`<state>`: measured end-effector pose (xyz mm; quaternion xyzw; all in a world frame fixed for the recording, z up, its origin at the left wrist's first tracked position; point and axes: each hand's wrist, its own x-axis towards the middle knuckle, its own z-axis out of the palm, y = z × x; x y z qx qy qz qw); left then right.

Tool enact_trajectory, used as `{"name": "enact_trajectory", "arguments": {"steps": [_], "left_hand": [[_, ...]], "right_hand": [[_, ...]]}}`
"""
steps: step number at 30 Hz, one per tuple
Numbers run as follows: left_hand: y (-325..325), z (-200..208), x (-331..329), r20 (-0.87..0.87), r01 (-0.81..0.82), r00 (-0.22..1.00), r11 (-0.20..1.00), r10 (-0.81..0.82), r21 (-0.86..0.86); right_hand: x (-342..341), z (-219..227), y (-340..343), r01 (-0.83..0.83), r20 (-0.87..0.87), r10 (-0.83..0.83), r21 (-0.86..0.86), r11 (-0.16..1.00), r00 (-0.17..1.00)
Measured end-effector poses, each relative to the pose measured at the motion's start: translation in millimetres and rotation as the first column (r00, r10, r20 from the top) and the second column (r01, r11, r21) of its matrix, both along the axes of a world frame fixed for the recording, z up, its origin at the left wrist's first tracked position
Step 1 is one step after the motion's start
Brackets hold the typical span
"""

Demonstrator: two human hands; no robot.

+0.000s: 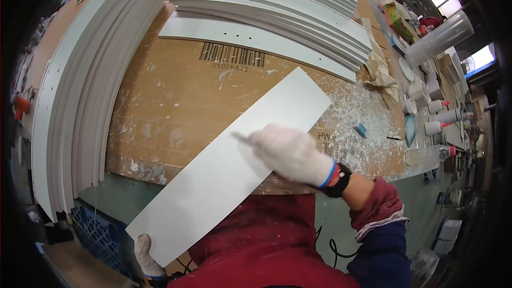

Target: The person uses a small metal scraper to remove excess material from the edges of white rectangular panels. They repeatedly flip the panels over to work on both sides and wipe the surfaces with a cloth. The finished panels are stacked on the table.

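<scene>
A long white board (213, 186) lies slantwise across the near edge of the bench, its near end sticking out past it. My left hand (146, 256), in a white knit glove, grips the board's near-left corner, thumb on top and fingers hidden beneath. Over the middle of the board is my right hand (285, 152), also gloved, closed round a thin grey tool (241, 137). Motion smears this tool, so its exact kind does not show. Whether its tip touches the board I cannot tell.
Stacked white boards stand at left (90, 90) and lie at the back (266, 5). Cardboard (160, 96) covers the bench, with white flakes at right. A small blue block (360, 129), crumpled paper (380, 69), squeeze bottles (434, 127) and a clear bottle (426, 154) sit on the right.
</scene>
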<state>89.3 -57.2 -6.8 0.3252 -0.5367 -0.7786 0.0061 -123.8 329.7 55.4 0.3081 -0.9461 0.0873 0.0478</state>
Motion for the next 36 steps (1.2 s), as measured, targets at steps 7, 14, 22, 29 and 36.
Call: {"name": "enact_trajectory", "arguments": {"steps": [7,14,22,29,36], "left_hand": [[-12,-14,7,-0.058,0.090,0.994,0.991,-0.096,-0.094],[15,17,-9,-0.074,-0.081,0.993,0.993,0.087,0.086],[37,23,-21,-0.200,-0.127,0.963,0.961,0.178,0.246],[44,29,-38,-0.138,-0.126,0.954,0.778,0.265,0.616],[36,34,-36,-0.229,0.043,0.950,0.638,0.212,0.769]], "right_hand": [[-38,-21,121,0.549,0.014,-0.556,-0.177,0.817,0.831],[-32,25,133,0.650,0.035,-0.654,-0.159,0.743,0.756],[7,-15,25,0.213,-0.252,-0.211,-0.020,0.977,0.944],[104,7,-132,-0.402,-0.076,0.396,-0.113,0.908,0.915],[104,33,-148,-0.461,0.228,0.636,-0.519,0.720,0.737]]}}
